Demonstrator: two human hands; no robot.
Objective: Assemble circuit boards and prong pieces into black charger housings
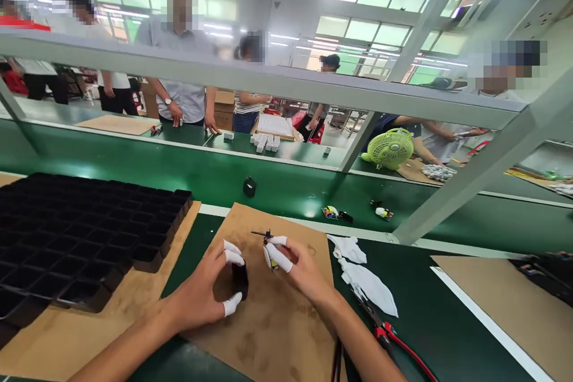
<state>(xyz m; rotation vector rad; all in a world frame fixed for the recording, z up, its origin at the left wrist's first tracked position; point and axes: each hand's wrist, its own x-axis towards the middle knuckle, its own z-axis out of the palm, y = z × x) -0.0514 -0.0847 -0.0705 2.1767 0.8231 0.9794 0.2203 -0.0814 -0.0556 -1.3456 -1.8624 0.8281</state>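
White finger cots cover several fingertips on both my hands. My left hand [203, 286] grips a small black plastic case [240, 280] between thumb and fingers, above a stained brown cardboard sheet [268, 328]. To its right, my right hand [298, 265] pinches a small circuit assembly [267, 245] with a black pronged part pointing up and left. Its lower portion, with a bit of yellow, is partly hidden by the fingers. The case and the assembly are held apart from each other.
Rows of black open boxes [89, 233] fill the left side. Red-handled pliers [380, 328] and white cloth gloves [367, 283] lie at right. On the green belt sit a black piece [249, 187] and circuit assemblies [331, 212]. A metal frame post [483, 161] rises at right; people stand across the line.
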